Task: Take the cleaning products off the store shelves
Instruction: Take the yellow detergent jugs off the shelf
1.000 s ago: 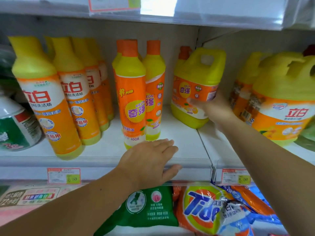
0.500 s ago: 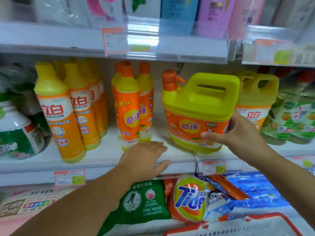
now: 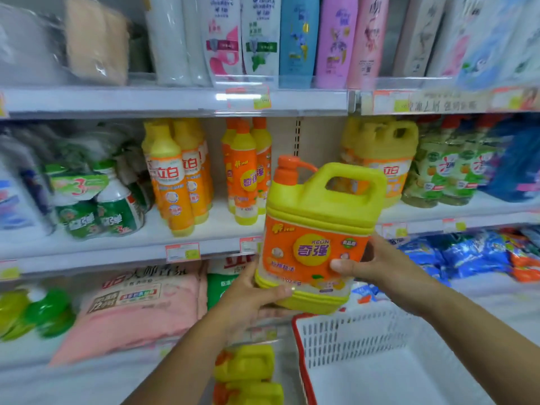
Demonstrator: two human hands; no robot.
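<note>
Left arm (image 3: 181, 361) and right arm (image 3: 455, 325) are both bare all the way to the frame edge. Left hand (image 3: 248, 302) and right hand (image 3: 380, 267) are bare too, wrists included. Thumbnails are short and plain, clearest on the right thumb (image 3: 339, 263); the other nails are hidden or blurred.

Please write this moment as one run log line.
jug: off shelf, upright | left hand: holds its bottom | right hand: holds its side | basket: below
</note>
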